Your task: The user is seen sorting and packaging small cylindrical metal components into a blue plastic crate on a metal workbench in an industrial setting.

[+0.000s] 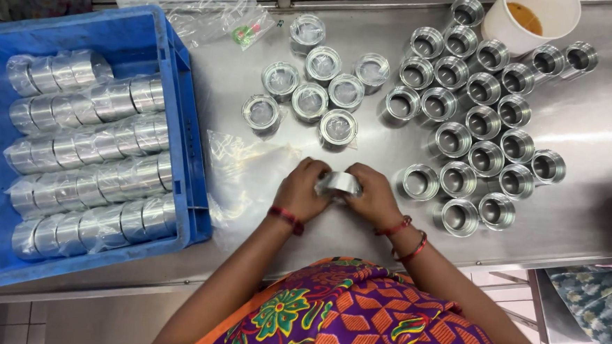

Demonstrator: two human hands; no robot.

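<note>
Left hand (pixel 301 190) and right hand (pixel 373 194) together at the near middle of the steel desk (pixel 594 131), both closed in a grip on one metal ring (pixel 338 183) wrapped in clear plastic. Ring held between the fingers of both hands, just above the desk surface, its shiny top showing in the gap between them. Red thread band on the left wrist, red bangles on the right.

Just left of the hands, a loose sheet of clear plastic (pixel 240 165) lying flat on the desk. Beyond the hands, a small cluster of wrapped rings (pixel 310 100) standing upright, each covered in film, close together and some touching. To the right, a large group of bare rings (pixel 472 122) standing open side up in tight rows, the nearest just beside the right hand.

At the far left, a blue crate (pixel 178 81) holding rows of wrapped rings laid on their sides in long plastic sleeves. At the far right corner, a white cup (pixel 537 30) with brown liquid inside, touching some bare rings. More crumpled plastic bags (pixel 210 6) at the far edge behind the crate.
</note>
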